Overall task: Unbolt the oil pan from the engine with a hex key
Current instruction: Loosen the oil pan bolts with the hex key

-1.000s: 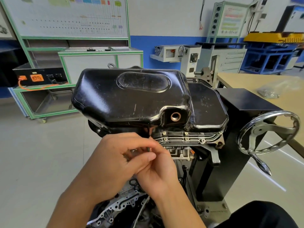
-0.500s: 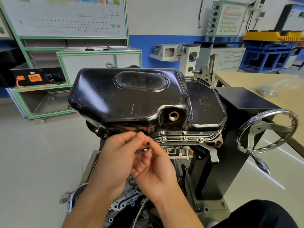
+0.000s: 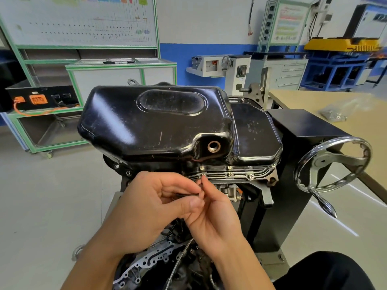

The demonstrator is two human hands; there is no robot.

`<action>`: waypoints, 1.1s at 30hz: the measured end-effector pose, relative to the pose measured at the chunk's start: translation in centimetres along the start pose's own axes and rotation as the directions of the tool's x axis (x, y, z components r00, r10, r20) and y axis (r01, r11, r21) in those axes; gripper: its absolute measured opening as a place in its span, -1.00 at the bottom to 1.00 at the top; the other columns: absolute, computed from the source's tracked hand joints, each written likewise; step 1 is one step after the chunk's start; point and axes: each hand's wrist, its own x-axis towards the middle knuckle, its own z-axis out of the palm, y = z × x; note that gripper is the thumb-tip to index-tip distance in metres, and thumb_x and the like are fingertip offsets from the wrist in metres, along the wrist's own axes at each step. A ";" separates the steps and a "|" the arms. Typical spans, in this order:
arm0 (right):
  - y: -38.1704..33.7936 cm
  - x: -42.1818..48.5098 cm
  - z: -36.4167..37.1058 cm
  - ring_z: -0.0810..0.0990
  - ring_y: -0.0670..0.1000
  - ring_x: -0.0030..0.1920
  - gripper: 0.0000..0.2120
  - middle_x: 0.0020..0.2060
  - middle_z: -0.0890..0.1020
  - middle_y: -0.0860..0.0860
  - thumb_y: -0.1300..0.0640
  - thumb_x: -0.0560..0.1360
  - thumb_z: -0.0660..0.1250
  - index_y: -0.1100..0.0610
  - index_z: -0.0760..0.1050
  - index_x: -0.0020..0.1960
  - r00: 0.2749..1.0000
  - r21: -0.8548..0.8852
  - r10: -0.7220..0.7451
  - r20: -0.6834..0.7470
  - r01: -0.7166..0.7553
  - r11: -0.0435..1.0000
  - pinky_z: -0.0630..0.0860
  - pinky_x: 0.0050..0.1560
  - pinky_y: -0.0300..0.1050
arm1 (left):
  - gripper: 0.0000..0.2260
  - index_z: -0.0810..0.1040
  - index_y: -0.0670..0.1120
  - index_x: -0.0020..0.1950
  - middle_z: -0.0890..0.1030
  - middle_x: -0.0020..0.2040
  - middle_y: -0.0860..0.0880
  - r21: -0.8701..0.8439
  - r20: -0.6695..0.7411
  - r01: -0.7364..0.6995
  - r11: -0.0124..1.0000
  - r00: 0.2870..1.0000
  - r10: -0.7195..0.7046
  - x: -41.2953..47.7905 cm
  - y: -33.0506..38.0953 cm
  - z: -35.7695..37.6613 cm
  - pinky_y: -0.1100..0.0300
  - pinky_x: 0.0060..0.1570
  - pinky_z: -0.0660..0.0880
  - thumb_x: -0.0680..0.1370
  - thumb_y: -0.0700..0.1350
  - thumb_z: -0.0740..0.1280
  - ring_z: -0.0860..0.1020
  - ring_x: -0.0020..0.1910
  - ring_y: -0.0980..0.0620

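Left hand (image 3: 150, 204) and right hand (image 3: 213, 220) both pinched the hex key (image 3: 185, 193) beside a near-edge bolt (image 3: 203, 175) of the oil pan (image 3: 155, 126) atop the engine (image 3: 150, 264) — seating it fully before turning seemed wise

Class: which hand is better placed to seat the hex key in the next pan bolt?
Right hand, probably: its fingertips sit just under a bolt on the flange, while the left hand pinches the hex key lower, farther from it.
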 end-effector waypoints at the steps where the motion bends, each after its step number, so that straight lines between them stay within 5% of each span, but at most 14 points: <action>1: -0.1 0.1 0.0 0.47 0.05 -0.20 -0.77 -0.23 0.47 0.06 0.11 0.49 0.33 0.22 0.58 -0.26 1.000 0.007 -0.002 -0.005 0.002 1.000 0.49 -0.08 -0.08 | -0.83 0.72 0.12 -0.02 0.75 -0.13 0.00 -0.007 -0.007 0.000 1.000 1.000 0.000 0.1 -0.2 0.0 0.33 -0.19 0.58 0.40 -0.03 0.54 0.73 -0.12 0.02; 5: -0.2 0.5 0.1 0.56 0.04 -0.42 -0.76 -0.35 0.53 0.07 0.10 0.53 0.29 0.22 0.56 -0.23 1.000 -0.033 0.009 0.006 -0.009 0.999 0.59 -0.37 -0.03 | -0.85 0.72 0.12 -0.02 0.75 -0.16 -0.04 -0.023 -0.033 0.017 1.000 0.999 -0.017 0.4 -0.5 0.0 0.29 -0.22 0.59 0.44 -0.09 0.51 0.73 -0.14 -0.02; 14: -0.3 1.2 0.1 0.47 0.01 -0.33 -0.81 -0.31 0.49 0.05 0.11 0.51 0.30 0.22 0.55 -0.18 0.999 -0.007 0.031 0.025 -0.031 0.999 0.52 -0.25 -0.06 | -0.84 0.72 0.13 0.00 0.75 -0.16 -0.02 0.003 -0.080 -0.005 1.000 0.997 0.005 0.5 -0.7 0.0 0.32 -0.22 0.59 0.46 -0.08 0.51 0.73 -0.17 0.01; 19: -0.2 1.6 0.1 0.38 -0.04 -0.19 -0.83 -0.21 0.43 0.04 0.12 0.52 0.30 0.23 0.52 -0.11 1.000 0.077 0.013 -0.018 -0.012 0.997 0.32 -0.10 -0.15 | -0.93 0.70 0.12 -0.07 0.71 -0.23 0.21 0.308 -0.201 -0.054 0.950 0.972 0.120 0.7 -0.5 1.4 0.40 -0.22 0.56 0.53 -0.06 0.45 0.69 -0.25 0.23; 23: -0.3 1.5 0.6 0.44 -0.09 -0.35 -0.83 -0.34 0.46 0.00 0.12 0.54 0.28 0.23 0.50 -0.12 0.999 0.122 0.032 -0.022 -0.030 0.992 0.40 -0.24 -0.31 | -0.87 0.67 0.13 -0.08 0.65 -0.31 0.29 0.591 -0.313 -0.034 0.806 0.911 0.268 0.7 0.1 2.6 0.35 -0.27 0.54 0.59 0.08 0.35 0.62 -0.28 0.33; 25: -0.3 1.4 0.8 0.43 -0.11 -0.46 -0.81 -0.41 0.47 -0.02 0.11 0.57 0.26 0.23 0.50 -0.12 0.998 0.172 0.055 -0.017 -0.051 0.984 0.44 -0.39 -0.32 | -0.83 0.68 0.10 -0.09 0.62 -0.34 0.26 0.615 -0.346 -0.011 0.789 0.895 0.282 0.7 0.3 3.0 0.27 -0.30 0.55 0.60 0.10 0.33 0.62 -0.29 0.29; 33: -0.5 0.8 1.5 0.44 -0.09 -0.52 -0.69 -0.42 0.42 -0.02 0.11 0.63 0.24 0.22 0.48 -0.24 0.993 0.297 0.114 -0.010 -0.106 0.949 0.54 -0.49 -0.24 | -0.70 0.56 0.00 -0.28 0.56 -0.41 0.12 0.730 -0.422 0.119 0.673 0.853 0.306 1.0 0.3 4.5 0.10 -0.46 0.47 0.61 0.08 0.27 0.54 -0.42 0.06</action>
